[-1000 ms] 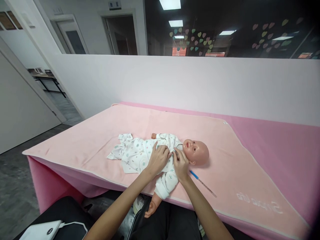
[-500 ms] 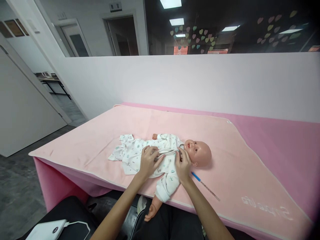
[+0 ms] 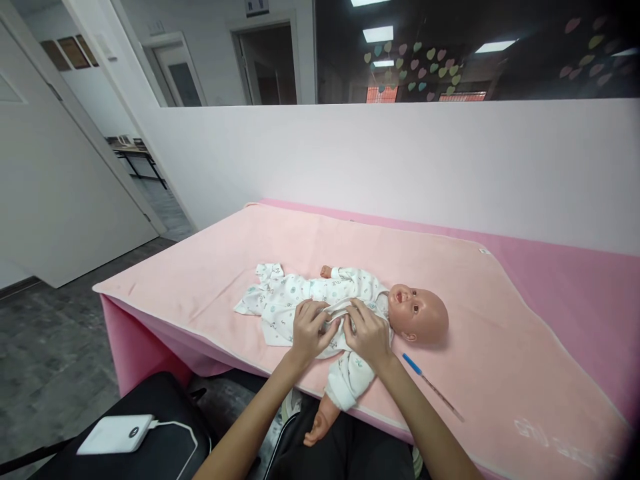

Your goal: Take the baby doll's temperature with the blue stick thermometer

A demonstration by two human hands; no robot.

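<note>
A baby doll [image 3: 420,313] lies on its back on a pale pink blanket [image 3: 260,247], head to the right, dressed in a white printed onesie [image 3: 295,293]. My left hand [image 3: 309,331] and my right hand [image 3: 369,335] rest side by side on the doll's chest, both pinching the onesie's front edge [image 3: 340,309] between fingers and thumb. One doll arm [image 3: 330,393] hangs over the near table edge. A thin thermometer with a blue tip [image 3: 433,387] lies on the blanket just right of my right forearm.
The pink-covered table [image 3: 575,293] stands against a low white partition wall [image 3: 400,160]. A black seat [image 3: 165,433] at lower left holds a white power bank [image 3: 116,433] with a cable. An open doorway [image 3: 145,173] and grey floor lie to the left.
My right hand has slid from the doll's neck down to its chest, closing up to my left hand on the onesie's front edge. The view has shifted, so everything sits further right.
</note>
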